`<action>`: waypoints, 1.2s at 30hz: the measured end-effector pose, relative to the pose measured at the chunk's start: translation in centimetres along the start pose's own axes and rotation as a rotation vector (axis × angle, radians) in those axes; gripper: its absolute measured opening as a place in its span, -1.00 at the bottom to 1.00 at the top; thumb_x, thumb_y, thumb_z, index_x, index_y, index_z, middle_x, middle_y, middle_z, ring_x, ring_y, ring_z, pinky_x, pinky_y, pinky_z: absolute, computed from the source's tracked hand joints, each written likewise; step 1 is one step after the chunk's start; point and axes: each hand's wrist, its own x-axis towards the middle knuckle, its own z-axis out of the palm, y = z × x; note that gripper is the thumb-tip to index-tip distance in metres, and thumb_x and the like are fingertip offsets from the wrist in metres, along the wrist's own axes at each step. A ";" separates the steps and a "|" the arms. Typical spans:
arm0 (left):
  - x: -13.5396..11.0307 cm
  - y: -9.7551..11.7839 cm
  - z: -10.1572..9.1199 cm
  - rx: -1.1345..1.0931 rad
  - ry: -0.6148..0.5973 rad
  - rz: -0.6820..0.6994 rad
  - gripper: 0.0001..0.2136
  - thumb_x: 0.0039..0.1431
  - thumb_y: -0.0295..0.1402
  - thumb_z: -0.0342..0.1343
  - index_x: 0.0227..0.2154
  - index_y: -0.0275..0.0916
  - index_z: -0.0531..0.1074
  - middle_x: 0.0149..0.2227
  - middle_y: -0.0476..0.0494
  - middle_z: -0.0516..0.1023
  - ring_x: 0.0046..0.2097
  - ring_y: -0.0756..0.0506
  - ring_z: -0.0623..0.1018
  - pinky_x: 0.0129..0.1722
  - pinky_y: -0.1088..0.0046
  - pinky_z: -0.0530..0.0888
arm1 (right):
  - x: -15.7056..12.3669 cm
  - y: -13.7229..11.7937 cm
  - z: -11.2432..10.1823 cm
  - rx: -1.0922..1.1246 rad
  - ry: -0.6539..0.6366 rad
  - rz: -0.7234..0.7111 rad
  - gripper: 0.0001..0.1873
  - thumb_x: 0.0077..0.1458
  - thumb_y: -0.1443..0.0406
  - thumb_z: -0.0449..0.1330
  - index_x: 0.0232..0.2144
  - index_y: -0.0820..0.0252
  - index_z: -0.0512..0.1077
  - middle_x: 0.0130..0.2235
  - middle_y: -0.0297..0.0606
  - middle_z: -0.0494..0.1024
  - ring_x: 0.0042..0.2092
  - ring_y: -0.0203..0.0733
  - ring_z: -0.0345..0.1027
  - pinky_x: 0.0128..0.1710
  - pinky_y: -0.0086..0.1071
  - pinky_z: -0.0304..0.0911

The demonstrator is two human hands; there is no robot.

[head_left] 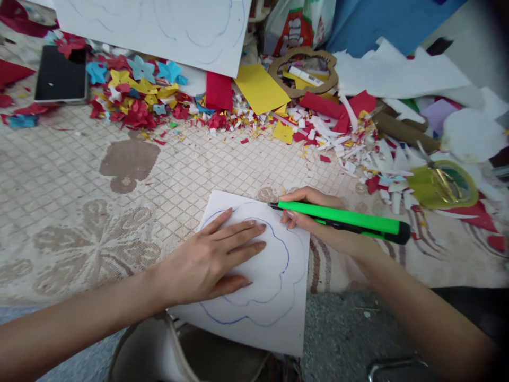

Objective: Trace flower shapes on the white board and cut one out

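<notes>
A white sheet [270, 286] with a double wavy blue outline lies on the table, its near part sticking out past the table's front edge. My left hand [222, 246] rests flat on it, fingers stretched out over the inner outline. My right hand [306, 212] grips a green utility knife [338, 215] with a black end. The knife's dark tip points left and is at the sheet's upper part, near the outer line. Whether the blade is cutting into the sheet cannot be made out.
Behind lie folded paper stars [139, 69], paper scraps, a phone [61, 74], a scalloped cardboard ring [304, 71] and a yellow tape roll [445, 183] with scissors on it. A larger drawn sheet [199, 26] stands at the back. Below the table edge is a beige bag [147, 350].
</notes>
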 end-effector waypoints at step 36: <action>0.0 2.0 1.2 0.073 0.079 -0.118 -0.56 0.30 -0.26 0.03 0.20 -0.25 0.24 0.30 -0.26 0.18 0.30 -0.22 0.24 0.30 -0.02 0.07 | -4.8 -0.9 3.2 -0.021 0.323 0.137 -0.75 0.19 0.22 0.18 -0.07 0.04 0.41 -0.26 -0.27 0.57 -0.31 -0.22 0.50 -0.30 -0.34 0.45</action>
